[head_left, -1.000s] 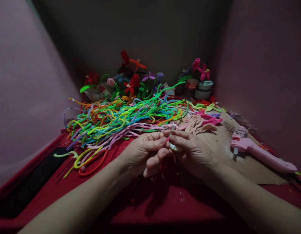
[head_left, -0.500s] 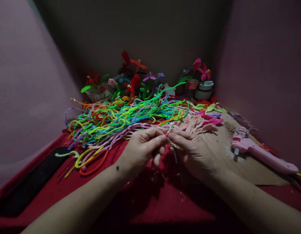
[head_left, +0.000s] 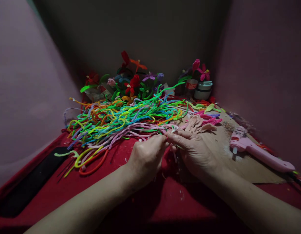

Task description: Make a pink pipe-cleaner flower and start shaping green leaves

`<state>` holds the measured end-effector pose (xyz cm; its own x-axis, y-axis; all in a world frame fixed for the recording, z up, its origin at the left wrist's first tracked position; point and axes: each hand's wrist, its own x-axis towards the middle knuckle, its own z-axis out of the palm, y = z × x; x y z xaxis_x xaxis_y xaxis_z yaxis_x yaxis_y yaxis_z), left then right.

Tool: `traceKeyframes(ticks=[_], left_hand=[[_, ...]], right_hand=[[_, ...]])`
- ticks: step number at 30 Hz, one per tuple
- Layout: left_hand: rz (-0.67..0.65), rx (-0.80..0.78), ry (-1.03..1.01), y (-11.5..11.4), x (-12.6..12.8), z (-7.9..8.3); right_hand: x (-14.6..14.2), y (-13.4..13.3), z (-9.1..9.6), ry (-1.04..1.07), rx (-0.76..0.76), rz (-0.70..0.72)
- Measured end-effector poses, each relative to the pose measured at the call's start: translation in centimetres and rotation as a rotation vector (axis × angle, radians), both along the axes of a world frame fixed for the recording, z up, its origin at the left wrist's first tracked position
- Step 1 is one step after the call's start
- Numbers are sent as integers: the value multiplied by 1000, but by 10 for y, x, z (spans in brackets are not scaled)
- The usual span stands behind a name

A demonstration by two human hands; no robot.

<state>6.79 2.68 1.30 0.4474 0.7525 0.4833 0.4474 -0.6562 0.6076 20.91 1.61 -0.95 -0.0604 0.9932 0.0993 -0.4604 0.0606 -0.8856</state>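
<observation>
Thumb and fingertips of my left hand are pinched, the back of the hand turned up. They meet the closed fingertips of my right hand, both gripping a small pipe cleaner piece. A pale tip of this pipe cleaner sticks out above my right fingers; its middle is hidden between the fingertips. Just beyond the hands lies a tangled heap of pipe cleaners in green, yellow, blue, orange and pink. Beige fuzzy petals lie on cardboard past my right hand.
A pink glue gun with its cord rests on the cardboard at right. Fuzzy flowers, a lidded jar and a red-labelled cup stand at the back. A black strip lies left on the red cloth.
My left hand has rolled over, its knuckles now facing up and its fingers curled tighter. My right hand stays nearly in place. The pale tip shows more above the fingers.
</observation>
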Motion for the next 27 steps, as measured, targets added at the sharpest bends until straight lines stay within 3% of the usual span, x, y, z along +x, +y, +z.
traceKeyframes(ticks=[2,8,10,13,15,16,20,22,24,27], left_hand=[[5,-3,16,-1,0,1],[-129,-775,-354,1,0,14],[-211,-943,-461,2,0,14],[-283,-1070,-508,4,0,13],[-289,-1027,-435,4,0,10],[-264,-933,-366,4,1,8],[-64,-209,-70,4,1,-4],[-34,-36,-21,4,0,-6],[-36,-151,-65,3,0,-2],[-101,-606,-259,1,0,8]], right_hand=[[0,-1,0,-7,-12,23],[-1,-1,0,4,82,31],[-2,-2,0,18,82,33],[-2,-3,1,23,61,54],[-1,-3,1,5,45,52],[0,-3,0,-5,40,41],[3,-1,-2,-55,40,-5],[3,-1,-2,-66,41,6],[3,-2,0,-65,51,27],[1,-5,4,-62,73,31]])
